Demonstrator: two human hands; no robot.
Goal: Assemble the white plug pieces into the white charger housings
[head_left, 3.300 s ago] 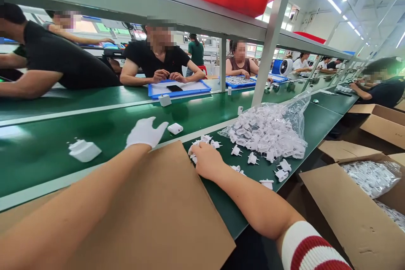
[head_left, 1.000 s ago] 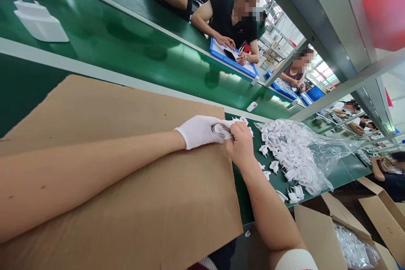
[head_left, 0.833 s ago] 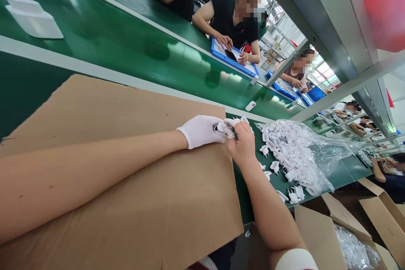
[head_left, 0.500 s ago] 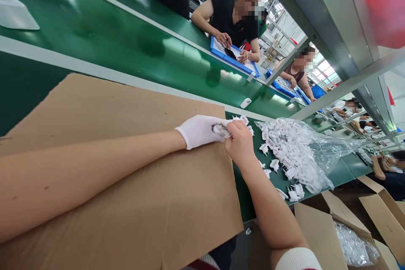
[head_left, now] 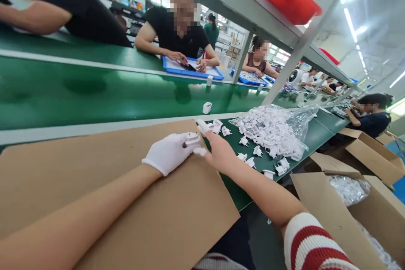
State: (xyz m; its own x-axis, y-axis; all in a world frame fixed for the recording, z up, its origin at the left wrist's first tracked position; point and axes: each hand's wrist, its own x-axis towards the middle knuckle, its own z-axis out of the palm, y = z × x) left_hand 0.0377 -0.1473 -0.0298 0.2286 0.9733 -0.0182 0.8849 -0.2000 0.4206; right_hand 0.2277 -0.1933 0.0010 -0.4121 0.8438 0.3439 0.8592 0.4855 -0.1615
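Observation:
My left hand, in a white glove, is closed around a white plug piece with its metal pins pointing up. It is over the right edge of a brown cardboard sheet. Right beside the plug piece is my right hand, with white covers on its thumb and forefinger. Those two fingers are spread apart, and nothing shows gripped between them. Loose white plug pieces with pins lie scattered on the green table just past my right hand.
A clear plastic bag heaped with white plug pieces lies further right. A white adapter housing sits on the green conveyor belt. Open cardboard boxes stand at lower right. Across the belt, a person works over a blue tray.
The camera view has levelled and swung right. My right fingers, earlier pinched together at the left hand, are now apart, and the plug piece's pins show in my left hand.

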